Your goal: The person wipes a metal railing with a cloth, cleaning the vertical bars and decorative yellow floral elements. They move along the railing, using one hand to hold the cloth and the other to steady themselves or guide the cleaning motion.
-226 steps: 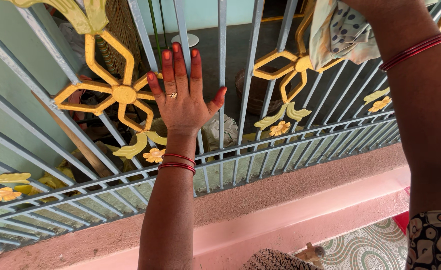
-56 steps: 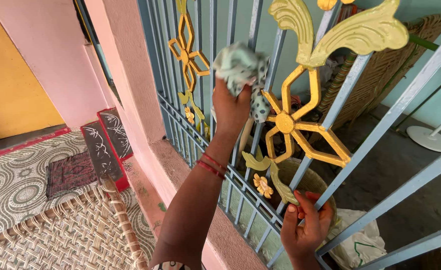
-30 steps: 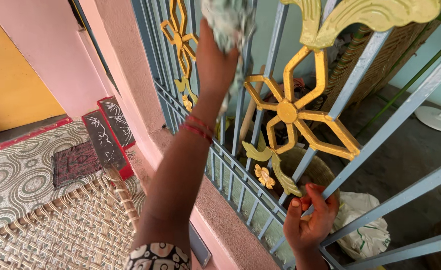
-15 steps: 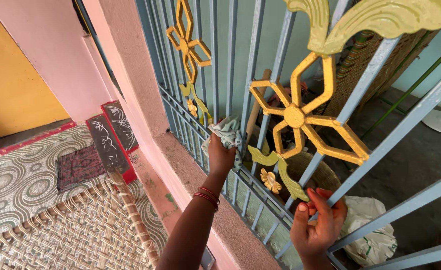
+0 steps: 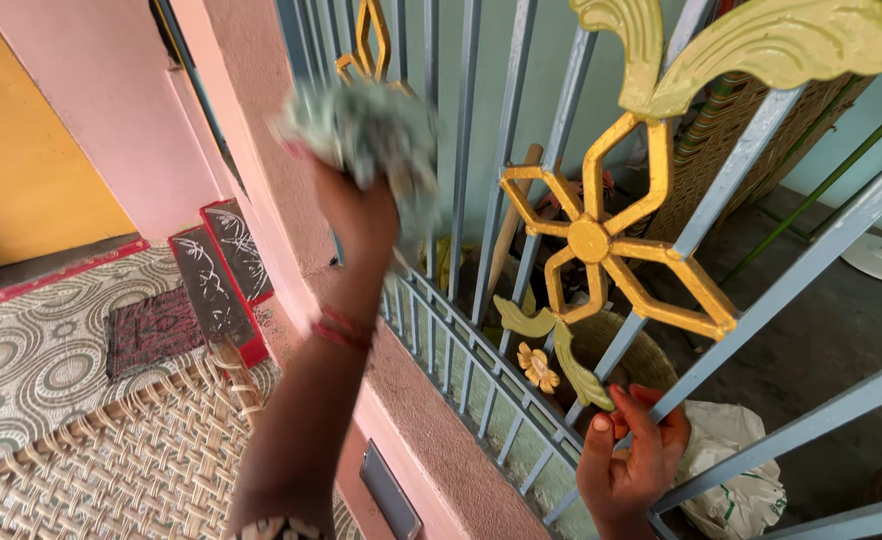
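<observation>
Head view, upper centre: my left hand [image 5: 361, 205], fingers closed around a blurred pale green cloth [image 5: 361, 130], held up against the blue window grille [image 5: 461, 200]. Lower right: my right hand [image 5: 631, 460], fingers curled over a slanted grille bar just below the yellow flower ornament [image 5: 591, 240].

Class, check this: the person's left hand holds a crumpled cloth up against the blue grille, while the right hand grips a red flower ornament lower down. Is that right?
Not quite. In the head view the flower ornament is yellow, not red. The left hand does hold the cloth against the blue grille, and the right hand grips lower down.
</observation>
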